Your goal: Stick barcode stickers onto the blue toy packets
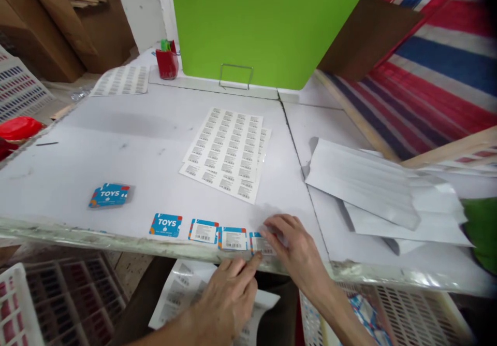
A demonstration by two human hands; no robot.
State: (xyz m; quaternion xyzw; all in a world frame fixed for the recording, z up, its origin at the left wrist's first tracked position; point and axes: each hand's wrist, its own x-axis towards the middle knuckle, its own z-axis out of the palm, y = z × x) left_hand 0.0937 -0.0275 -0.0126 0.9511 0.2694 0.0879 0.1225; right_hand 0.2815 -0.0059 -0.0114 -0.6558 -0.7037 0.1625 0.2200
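Stretching beneath everything was the white table (pixel 97 146), with the stacked label sheets (pixel 225 152) at its middle as the mark to steer by. Beyond that stack, up rose the green panel (pixel 264 25); off to its right sprawled the crumpled white papers (pixel 361 180). On the stack's near side, down over the lap, a loose label sheet (pixel 176 291) lay partly beneath the left hand (pixel 233 289).

On to the hands, both nearer than the stack! The left forefinger reached to the lower edge of a card; whether the other fingers pinched anything, no telling. The right hand (pixel 295 242) curled thumb and forefinger at the card's upper right corner, but closed on it or merely resting, the view did not show.

And the card (pixel 264 245) itself? Just nearer than the stack's right side, right at the table's rim. Left of it came two labelled cards (pixel 233 239), then, past the stack's left side, a plain TOYS card (pixel 166 225).

Smallest of all, the white label (pixel 267 247): a slipping fingertip might have skewed or creased it, and a nudge towards the lap could have tipped card and label off the rim.
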